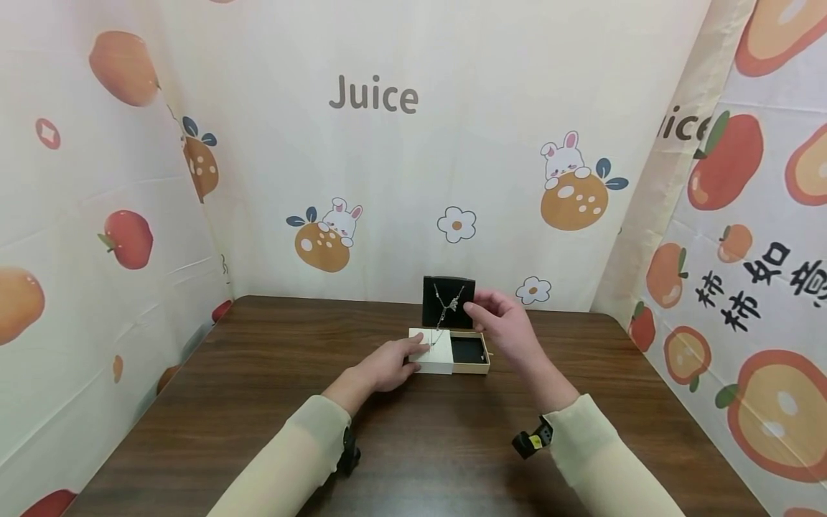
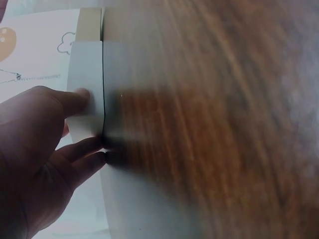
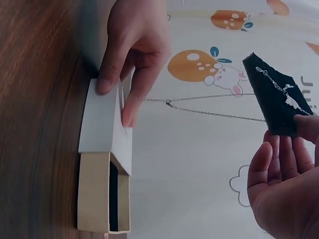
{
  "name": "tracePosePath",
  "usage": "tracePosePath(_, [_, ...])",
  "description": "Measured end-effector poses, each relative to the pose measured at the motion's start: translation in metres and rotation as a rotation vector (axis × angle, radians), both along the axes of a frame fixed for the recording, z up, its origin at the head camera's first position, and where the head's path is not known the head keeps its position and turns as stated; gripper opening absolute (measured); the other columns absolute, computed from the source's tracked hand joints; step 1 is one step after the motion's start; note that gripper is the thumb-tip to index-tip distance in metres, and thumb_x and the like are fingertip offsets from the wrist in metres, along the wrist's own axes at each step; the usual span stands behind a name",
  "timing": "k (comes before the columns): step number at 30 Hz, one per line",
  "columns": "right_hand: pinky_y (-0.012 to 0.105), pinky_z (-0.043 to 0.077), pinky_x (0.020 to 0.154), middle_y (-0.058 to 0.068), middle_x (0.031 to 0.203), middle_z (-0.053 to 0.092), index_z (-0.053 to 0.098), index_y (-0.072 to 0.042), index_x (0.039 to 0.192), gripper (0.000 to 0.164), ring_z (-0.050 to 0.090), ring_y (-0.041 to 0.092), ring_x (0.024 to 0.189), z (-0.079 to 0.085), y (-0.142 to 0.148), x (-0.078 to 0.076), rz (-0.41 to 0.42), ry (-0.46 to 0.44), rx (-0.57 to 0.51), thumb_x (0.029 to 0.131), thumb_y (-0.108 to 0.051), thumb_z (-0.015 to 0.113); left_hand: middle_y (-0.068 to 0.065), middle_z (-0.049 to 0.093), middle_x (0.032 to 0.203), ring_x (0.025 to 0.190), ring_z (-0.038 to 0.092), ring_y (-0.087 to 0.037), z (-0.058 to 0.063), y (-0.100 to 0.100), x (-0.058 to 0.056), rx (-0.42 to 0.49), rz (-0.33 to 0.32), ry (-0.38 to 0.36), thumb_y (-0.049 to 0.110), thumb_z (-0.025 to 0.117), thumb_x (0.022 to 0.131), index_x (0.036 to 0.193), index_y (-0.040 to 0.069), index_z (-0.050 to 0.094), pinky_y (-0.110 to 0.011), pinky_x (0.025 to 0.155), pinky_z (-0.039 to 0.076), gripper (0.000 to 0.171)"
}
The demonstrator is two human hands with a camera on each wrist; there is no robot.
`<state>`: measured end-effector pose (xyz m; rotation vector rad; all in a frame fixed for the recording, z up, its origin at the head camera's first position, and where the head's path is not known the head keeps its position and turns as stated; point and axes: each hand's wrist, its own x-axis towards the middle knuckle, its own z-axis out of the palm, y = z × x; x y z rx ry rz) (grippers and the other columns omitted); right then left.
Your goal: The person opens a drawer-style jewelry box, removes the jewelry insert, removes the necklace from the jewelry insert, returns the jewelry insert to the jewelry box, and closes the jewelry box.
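Note:
My left hand [image 1: 390, 364] grips the white sleeve [image 1: 434, 351] of a small jewellery box at its left end. Its thumb [image 3: 105, 85] lies on the near side and a finger reaches over the top. From the sleeve's right end the tan drawer [image 1: 484, 369] sticks partly out, black inside. Above and behind the box, my right hand [image 1: 507, 323] pinches a black necklace card [image 1: 431, 301] by its right edge, thumb in front. A silver necklace [image 1: 444, 313] with a small pendant is on the card, and its thin chain [image 3: 214, 114] hangs down behind the box sleeve.
The box rests on a dark wooden table [image 1: 291, 345], toward its back edge. Behind stands a pale curtain [image 1: 388, 158] with fruit and rabbit prints, and printed cloth [image 1: 730, 287] hangs at the right. Black wrist cameras [image 1: 533, 439] sit at the cuffs.

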<state>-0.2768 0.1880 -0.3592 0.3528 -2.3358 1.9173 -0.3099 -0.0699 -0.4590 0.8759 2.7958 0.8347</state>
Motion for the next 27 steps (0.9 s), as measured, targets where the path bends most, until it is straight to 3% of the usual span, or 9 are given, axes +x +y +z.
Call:
tracePosePath(9, [0.026,0.059,0.079,-0.002,0.104,0.069,0.069,0.0,0.128,0.028,0.062,0.015,0.085,-0.0018,-0.0054,0.003,0.017,0.002,0.017,0.109,-0.02,0.07,-0.011,0.042,0.176,0.162,0.044,-0.034,-0.0006,0.0033,0.0011,0.011,0.009,-0.016,0.013,0.065,0.11,0.159,0.012,0.059,-0.053,0.132,0.038,0.049])
tracePosePath(27, [0.025,0.06,0.08,-0.002,0.107,0.069,0.069,-0.001,0.13,0.028,0.062,0.016,0.089,0.0008,-0.0088,0.007,0.018,-0.026,-0.006,0.109,-0.019,0.07,-0.015,0.04,0.177,0.154,0.054,-0.037,-0.001,0.0047,0.0076,-0.046,0.024,0.019,0.018,0.064,0.111,0.162,0.018,0.054,-0.055,0.125,0.047,0.051])
